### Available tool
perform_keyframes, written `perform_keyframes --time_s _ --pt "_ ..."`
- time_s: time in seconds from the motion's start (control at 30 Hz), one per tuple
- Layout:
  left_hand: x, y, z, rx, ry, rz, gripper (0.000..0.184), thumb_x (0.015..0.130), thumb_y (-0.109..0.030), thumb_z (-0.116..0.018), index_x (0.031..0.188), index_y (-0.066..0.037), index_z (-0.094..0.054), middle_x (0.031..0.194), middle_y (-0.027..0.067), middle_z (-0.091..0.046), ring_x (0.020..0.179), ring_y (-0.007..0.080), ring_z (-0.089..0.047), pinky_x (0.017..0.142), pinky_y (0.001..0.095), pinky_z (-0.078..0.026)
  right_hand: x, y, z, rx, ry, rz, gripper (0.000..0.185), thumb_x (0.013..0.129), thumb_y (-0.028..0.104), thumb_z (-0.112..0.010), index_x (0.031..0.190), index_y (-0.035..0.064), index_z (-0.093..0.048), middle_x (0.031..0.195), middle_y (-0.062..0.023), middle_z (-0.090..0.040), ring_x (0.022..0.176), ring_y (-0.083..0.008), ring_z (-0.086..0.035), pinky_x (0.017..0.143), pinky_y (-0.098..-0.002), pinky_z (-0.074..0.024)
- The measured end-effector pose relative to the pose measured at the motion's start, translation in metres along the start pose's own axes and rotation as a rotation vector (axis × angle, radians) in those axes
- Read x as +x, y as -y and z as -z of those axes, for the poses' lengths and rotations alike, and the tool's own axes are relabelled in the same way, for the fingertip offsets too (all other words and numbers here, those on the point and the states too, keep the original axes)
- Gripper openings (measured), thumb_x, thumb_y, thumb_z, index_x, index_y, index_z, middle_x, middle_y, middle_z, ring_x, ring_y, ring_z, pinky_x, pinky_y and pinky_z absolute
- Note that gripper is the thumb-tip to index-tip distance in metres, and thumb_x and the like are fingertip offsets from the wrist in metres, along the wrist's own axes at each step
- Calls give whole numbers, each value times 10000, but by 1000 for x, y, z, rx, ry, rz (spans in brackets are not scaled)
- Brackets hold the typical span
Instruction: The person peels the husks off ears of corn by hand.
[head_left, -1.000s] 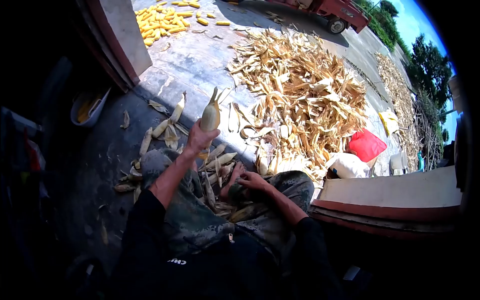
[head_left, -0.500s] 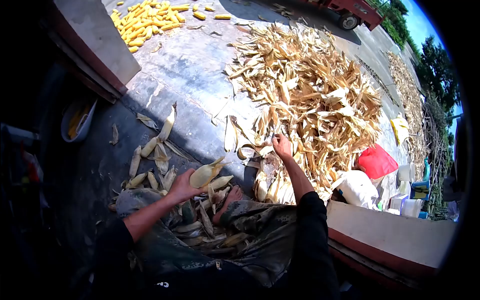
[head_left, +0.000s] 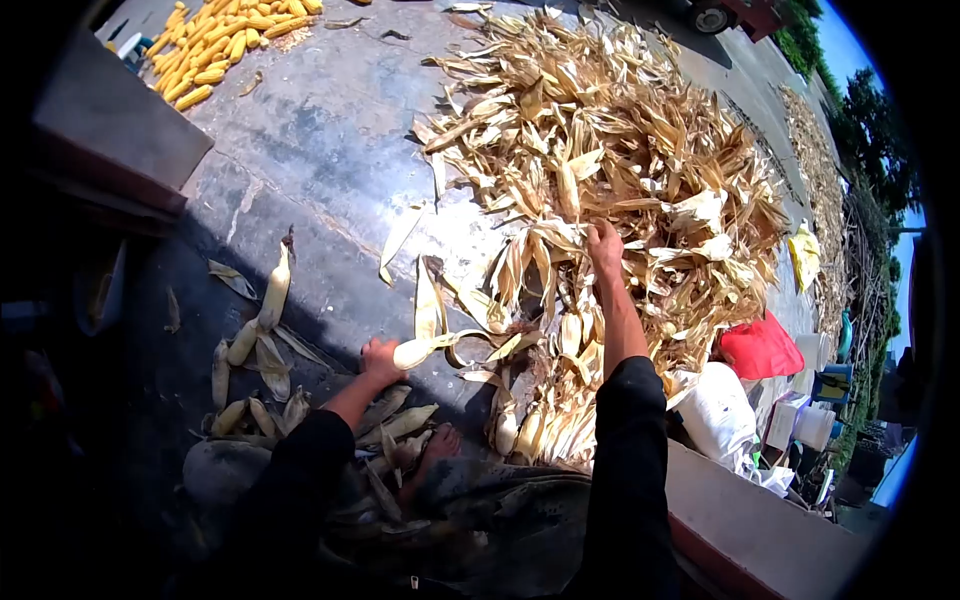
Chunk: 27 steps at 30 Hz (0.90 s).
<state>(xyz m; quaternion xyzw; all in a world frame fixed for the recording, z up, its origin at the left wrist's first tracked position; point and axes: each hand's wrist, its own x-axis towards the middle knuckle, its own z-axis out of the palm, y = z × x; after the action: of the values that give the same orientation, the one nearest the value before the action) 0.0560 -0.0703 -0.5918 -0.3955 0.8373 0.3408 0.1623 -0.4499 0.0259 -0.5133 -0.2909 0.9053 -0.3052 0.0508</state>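
The left hand (head_left: 380,362) is closed around one end of a smooth, cream-coloured ear of corn in its husk (head_left: 413,353), whose papery leaves taper to a twisted tip pointing right. This ear lies above the floor, at the edge of the shade, level with the lower husks. The right hand (head_left: 604,245), its fingers bent, is at the near side of a broad heap of dry, straw-coloured husks (head_left: 650,190); whether it grasps a leaf cannot be told. The heap consists of curled, ribbed, overlapping blades, brittle in look and browner in the hollows. Slender, pale ears with closed husks (head_left: 275,292) lie on the left in the shade, with others beside the bare foot (head_left: 438,445). At upper left, a pile of bare, bright yellow cobs (head_left: 225,38) shows rounded, grainy cylinders.

The surface is a smooth, grey concrete floor (head_left: 310,150), stained and finely cracked, divided by a slanting shadow line. A pale wall end with a dark red base (head_left: 130,115) stands at left, and a low, pale wall (head_left: 760,515) at lower right. Beyond the latter lie a bulging white sack (head_left: 718,408) and a glossy red plastic bag (head_left: 762,348). A dark wheel (head_left: 711,19) under a red vehicle body and dark green trees (head_left: 875,140) border the sunlit yard.
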Motion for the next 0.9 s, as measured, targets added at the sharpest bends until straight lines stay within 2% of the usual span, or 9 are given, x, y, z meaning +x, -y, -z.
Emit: perform_keyframes --time_s 0.1,0.33,0.57,0.6,0.67,0.73,0.77,0.8,0.9 --pt "-16 -5 4 -24 -210 -89 524 507 -238 -879 941 -132 -605 978 128 -539 944 380 -517 757 483 -466 27 4 -18 -25 127 -60 386 876 204 -619 1185 -22 -574 1003 -222 -675 901 -348 -657 814 -416 -512" --pt "-17 -17 11 -18 -161 14 471 568 -209 -854 955 -139 -593 988 118 -512 970 355 -507 750 497 -456 68 -19 -86 -21 226 -123 627 806 238 -707 1280 -73 -439 1180 -304 -577 1096 -456 -554 946 -467 -440" --pt "-17 -19 14 1 -178 13 498 549 -251 -869 957 -154 -599 985 106 -520 959 342 -510 772 482 -443 51 0 -107 -323 239 -256 646 720 272 -820 1221 42 -484 1278 -348 -428 1148 -479 -487 981 -487 -424" --pt "-17 -20 13 -3 -178 8 498 549 -251 -869 957 -154 -599 985 106 -520 959 342 -510 772 482 -443 41 21 -102 -319 220 -310 692 695 237 -842 1225 35 -446 1305 -342 -412 1158 -475 -480 992 -495 -417" --pt "-16 -20 13 -13 -192 12 488 556 -246 -863 956 -153 -599 978 107 -521 956 348 -511 776 484 -445 31 -2 -118 -239 156 -136 659 693 156 -827 1198 21 -426 1206 -320 -497 1106 -426 -528 958 -464 -439" --pt "-16 -19 12 -15 -201 -4 485 557 -243 -860 957 -155 -601 976 108 -523 953 350 -512 774 487 -446 9 3 -98 89 260 -77 605 730 211 -761 1162 -44 -423 1057 -286 -568 960 -359 -587 869 -480 -461" --pt "-16 -17 12 -6 -205 -15 482 557 -239 -858 958 -157 -603 974 108 -524 951 353 -512 772 490 -448 1 6 -93 150 306 -220 575 737 205 -706 1167 -38 -412 972 -222 -574 894 -283 -590 744 -427 -502" --pt "-15 -14 12 -15 -206 -28 482 557 -239 -858 958 -157 -603 974 108 -524 951 353 -512 772 490 -448 -10 5 -87 188 185 -102 563 760 206 -679 1183 -37 -397 952 -183 -571 879 -231 -575 604 -374 -514" --pt "-16 -13 8 -20 -188 -8 503 546 -251 -868 967 -162 -608 983 104 -526 963 357 -509 783 495 -450 -28 -23 -53 363 12 -204 648 805 328 -729 1235 -28 -402 1009 -150 -567 877 -217 -572 660 -343 -513"
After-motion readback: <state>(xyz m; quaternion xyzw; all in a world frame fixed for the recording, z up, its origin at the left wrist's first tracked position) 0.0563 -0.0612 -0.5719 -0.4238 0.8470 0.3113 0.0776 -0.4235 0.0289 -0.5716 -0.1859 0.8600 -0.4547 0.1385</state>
